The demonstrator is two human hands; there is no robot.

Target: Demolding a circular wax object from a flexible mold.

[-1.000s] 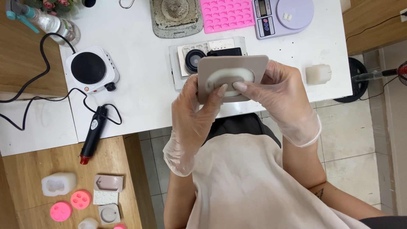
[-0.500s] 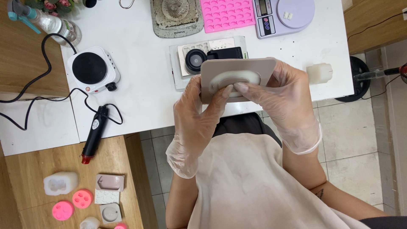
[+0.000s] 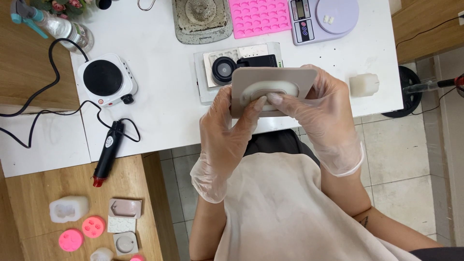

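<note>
Mould: a flat beige mould (image 3: 270, 79) with an oval hollow in its middle, held up over the near edge of the white table (image 3: 164, 121), straight in front of the person.
Left hand: gloved left hand (image 3: 229, 130) grips the mould's left edge, thumb pressing into the oval.
Right hand: gloved right hand (image 3: 316, 111) wraps the right edge, fingers behind, thumb meeting the other at the oval.
Behind the mould: a grey tray (image 3: 205, 79) with a black round piece (image 3: 224, 70) on it.
Far edge: a pink mould sheet (image 3: 258, 17) of small cavities, a lilac scale (image 3: 324, 17) with a small grey panel, a crusted grey tray (image 3: 203, 21).
Right of table: a small white wax block (image 3: 363, 84).
Left of table: a white hotplate (image 3: 104, 79) with black top, a black heat tool (image 3: 107, 153) with red tip at the table's edge, a clear spray bottle (image 3: 58, 26).
Lower left: a wooden bench (image 3: 43, 183) with pink, white and beige small moulds (image 3: 94, 226).
Floor: pale tiles (image 3: 396, 154).
Label text: too small to tell.
</note>
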